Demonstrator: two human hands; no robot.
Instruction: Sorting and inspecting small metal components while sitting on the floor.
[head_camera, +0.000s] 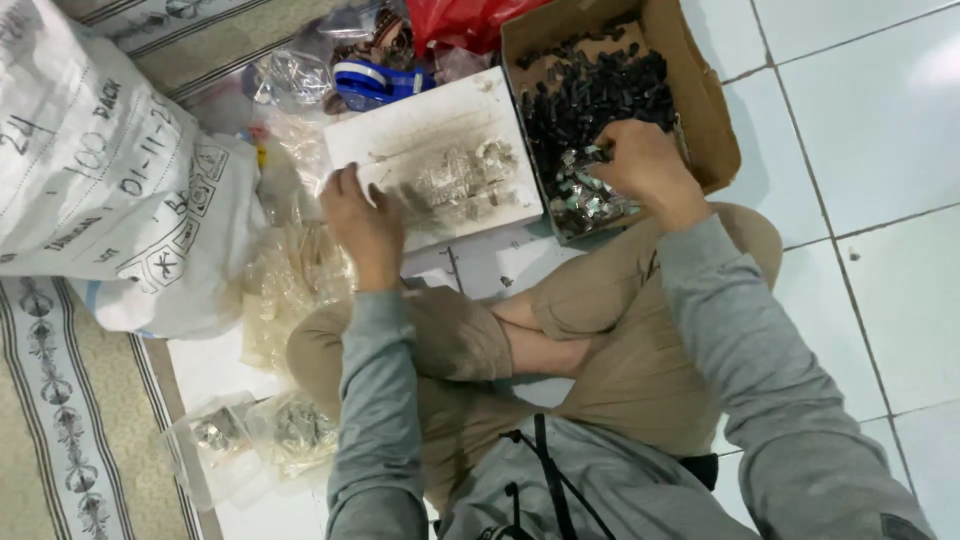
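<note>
Now the right hand (645, 165) pinches small metal pieces (585, 195) at the cardboard box's (715, 130) near edge; the left hand (362, 222), fingers spread, rests on the white board's (420, 125) left edge.

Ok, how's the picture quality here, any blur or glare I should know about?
Head view: soft all over; right hand in the cardboard box slightly smeared; left hand on the white board clearer; floor tiles washed out by glare.

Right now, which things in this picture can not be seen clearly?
Head view only:
- Right hand fingertips: buried among parts in the cardboard box.
- Small metal parts on the white board: too small and blurred.
- Left hand palm: faces down.
- White sack: cut off by the left edge.
</note>
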